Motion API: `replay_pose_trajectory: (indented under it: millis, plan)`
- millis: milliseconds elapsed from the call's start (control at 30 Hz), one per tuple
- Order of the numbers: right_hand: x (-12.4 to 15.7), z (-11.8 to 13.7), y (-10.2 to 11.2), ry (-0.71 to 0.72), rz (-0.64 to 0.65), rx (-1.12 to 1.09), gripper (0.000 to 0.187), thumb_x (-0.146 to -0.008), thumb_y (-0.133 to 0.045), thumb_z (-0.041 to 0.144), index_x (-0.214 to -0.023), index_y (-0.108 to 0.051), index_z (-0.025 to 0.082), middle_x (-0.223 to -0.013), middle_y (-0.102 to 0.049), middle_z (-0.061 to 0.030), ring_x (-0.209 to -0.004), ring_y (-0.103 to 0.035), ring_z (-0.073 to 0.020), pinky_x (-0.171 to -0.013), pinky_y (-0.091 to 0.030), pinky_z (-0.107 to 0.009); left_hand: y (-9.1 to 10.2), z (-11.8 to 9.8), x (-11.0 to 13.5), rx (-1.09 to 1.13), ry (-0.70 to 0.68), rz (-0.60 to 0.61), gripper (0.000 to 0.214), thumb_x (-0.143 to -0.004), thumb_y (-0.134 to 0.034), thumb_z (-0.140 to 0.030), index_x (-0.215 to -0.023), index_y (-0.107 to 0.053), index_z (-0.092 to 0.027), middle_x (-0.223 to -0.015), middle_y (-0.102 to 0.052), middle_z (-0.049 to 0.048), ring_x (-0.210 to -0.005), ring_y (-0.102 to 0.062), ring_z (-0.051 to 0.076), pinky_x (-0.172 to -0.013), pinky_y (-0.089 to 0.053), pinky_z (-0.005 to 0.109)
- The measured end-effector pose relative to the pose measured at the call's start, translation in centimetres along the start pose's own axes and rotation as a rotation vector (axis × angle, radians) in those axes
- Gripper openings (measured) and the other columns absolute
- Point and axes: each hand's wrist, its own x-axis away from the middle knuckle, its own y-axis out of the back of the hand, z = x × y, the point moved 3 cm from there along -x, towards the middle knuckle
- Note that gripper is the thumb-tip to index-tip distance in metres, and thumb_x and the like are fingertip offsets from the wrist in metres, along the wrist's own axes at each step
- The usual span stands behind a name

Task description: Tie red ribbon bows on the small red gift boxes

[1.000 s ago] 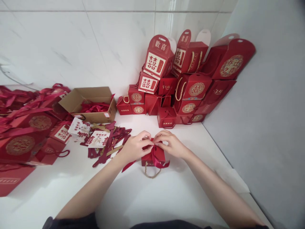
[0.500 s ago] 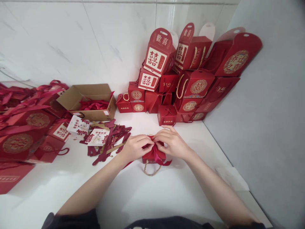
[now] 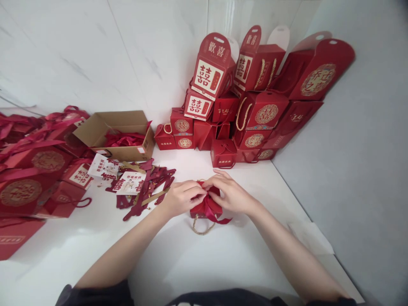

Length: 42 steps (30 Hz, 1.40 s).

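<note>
A small red gift box (image 3: 201,209) with a gold rope handle (image 3: 200,229) stands on the white surface in front of me. A dark red ribbon (image 3: 212,211) is tied across its top, with tails trailing down the front. My left hand (image 3: 180,196) and my right hand (image 3: 229,193) meet over the box top. Both pinch the ribbon at the knot with fingers closed.
A stack of red gift boxes and bags (image 3: 251,97) fills the far corner. An open cardboard box (image 3: 114,134) holds red ribbon. Loose tags and red cut-outs (image 3: 137,187) lie to the left of the hands. Larger red boxes (image 3: 28,178) crowd the left edge. A grey wall (image 3: 357,170) runs along the right.
The hands stay on the ribbon at the box top, with only small finger shifts. The ribbon loop looks drawn tighter and flatter. The view has tilted slightly.
</note>
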Motion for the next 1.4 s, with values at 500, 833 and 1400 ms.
replay_pose_trajectory:
  millis: [500, 833, 1400]
  plan:
    - [-0.1, 0.5, 0.3, -0.02, 0.004, 0.073, 0.03, -0.074, -0.051, 0.007, -0.1, -0.052, 0.023, -0.092, -0.064, -0.0019, -0.09, -0.059, -0.0196, -0.109, -0.03, -0.049, 0.2, -0.3, 0.2, -0.142, -0.063, 0.0, 0.006, -0.084, -0.06, -0.018, -0.085, -0.065, -0.021, -0.074, -0.069, -0.0029, -0.061, -0.064, 0.008, -0.059, -0.048, 0.019]
    - [-0.1, 0.1, 0.5, -0.043, -0.029, 0.159, 0.019, -0.078, -0.052, 0.009, -0.093, -0.054, 0.022, -0.091, -0.059, -0.0051, -0.09, -0.053, -0.0218, -0.097, -0.038, -0.044, 0.1, -0.3, 0.2, -0.143, -0.069, 0.018, 0.004, -0.083, -0.062, -0.019, -0.086, -0.064, -0.021, -0.075, -0.069, -0.0024, -0.062, -0.064, 0.008, -0.059, -0.046, 0.019]
    - [1.7, -2.7, 4.5, -0.339, -0.421, 0.637, 0.023, -0.083, -0.049, 0.012, -0.065, -0.04, 0.021, -0.065, -0.049, -0.0007, -0.063, -0.047, -0.0167, -0.064, -0.037, -0.03, 0.1, -0.4, 0.1, -0.13, -0.053, 0.004, 0.004, -0.085, -0.06, -0.018, -0.084, -0.063, -0.02, -0.07, -0.068, -0.0038, -0.061, -0.063, 0.006, -0.058, -0.043, 0.019]
